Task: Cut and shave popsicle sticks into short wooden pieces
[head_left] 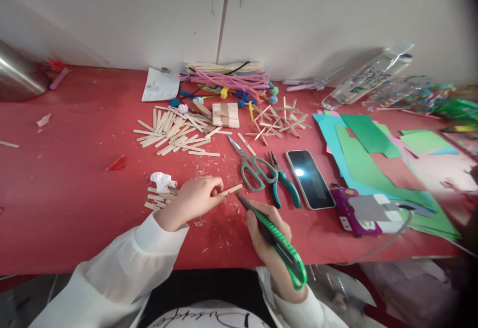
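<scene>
My left hand (199,194) pinches a wooden craft stick (232,189), whose free end points right. In my right hand (267,231) is a green utility knife (278,241), its blade tip close to the end of that stick; whether they touch I cannot tell. Wood shavings (199,222) lie scattered on the red tabletop around both hands. Beside my left wrist are several craft sticks (153,201) and a crumpled white tissue (162,181). Just beyond my right hand lie grey-handled scissors (252,166) and teal-handled pliers (286,188).
Behind my hands spreads a pile of craft sticks (168,131), with a bundled stack (226,115) and pink pipe cleaners (231,79). To the right lie a phone (310,178), a purple box (347,211) with a cable, coloured paper (369,139) and a plastic bottle (368,79).
</scene>
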A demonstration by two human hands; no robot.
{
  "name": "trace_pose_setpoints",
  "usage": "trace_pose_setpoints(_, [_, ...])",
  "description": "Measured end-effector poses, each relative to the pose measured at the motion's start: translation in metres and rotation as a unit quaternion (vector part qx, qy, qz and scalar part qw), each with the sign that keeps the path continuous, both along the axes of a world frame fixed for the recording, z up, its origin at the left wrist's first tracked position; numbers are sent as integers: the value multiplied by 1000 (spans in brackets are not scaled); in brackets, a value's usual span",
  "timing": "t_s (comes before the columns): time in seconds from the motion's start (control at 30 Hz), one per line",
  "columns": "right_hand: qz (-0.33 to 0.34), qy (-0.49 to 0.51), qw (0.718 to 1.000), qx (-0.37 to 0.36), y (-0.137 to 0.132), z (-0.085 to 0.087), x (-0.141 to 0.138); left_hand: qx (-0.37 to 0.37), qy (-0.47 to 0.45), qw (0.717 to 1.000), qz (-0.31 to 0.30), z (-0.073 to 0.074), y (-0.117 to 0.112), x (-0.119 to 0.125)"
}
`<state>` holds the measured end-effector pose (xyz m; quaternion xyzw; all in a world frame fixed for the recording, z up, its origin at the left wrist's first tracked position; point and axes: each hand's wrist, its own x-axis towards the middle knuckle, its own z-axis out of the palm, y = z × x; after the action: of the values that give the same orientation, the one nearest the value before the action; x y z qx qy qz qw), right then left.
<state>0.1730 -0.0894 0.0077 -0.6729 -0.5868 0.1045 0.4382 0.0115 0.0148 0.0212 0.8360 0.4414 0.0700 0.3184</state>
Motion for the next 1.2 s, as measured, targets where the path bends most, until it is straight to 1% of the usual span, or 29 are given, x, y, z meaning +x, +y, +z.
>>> trace_pose_setpoints(0.1, [14,10,1000,-13,5,2,3,31,10,999,-16,-4,1,-1])
trace_pose_setpoints(0.2, [19,21,999,-18,8,4,3,43,7,999,-32,-6,2,-2])
trace_pose_setpoints(0.3, [24,31,999,-30,11,4,2,40,2,998,-45,-6,2,-1])
trace_pose_setpoints(0.43, [28,43,998,-42,15,3,0,35,8,998,-44,-6,2,0])
trace_pose_setpoints(0.6, [41,50,996,-60,17,10,1,56,18,997,-45,-8,1,0])
trace_pose_setpoints(0.87, [62,56,992,-95,14,17,5,64,25,996,-63,-7,2,-4])
trace_pose_setpoints(1.0, [79,52,991,-91,11,15,3,56,20,996,-64,-8,3,-4])
trace_pose_setpoints(1.1, [116,30,990,-69,9,10,3,50,7,997,-61,-9,4,-4])
trace_pose_setpoints(1.2, [199,-5,978,-58,15,9,8,43,-8,997,-59,-9,6,-4])
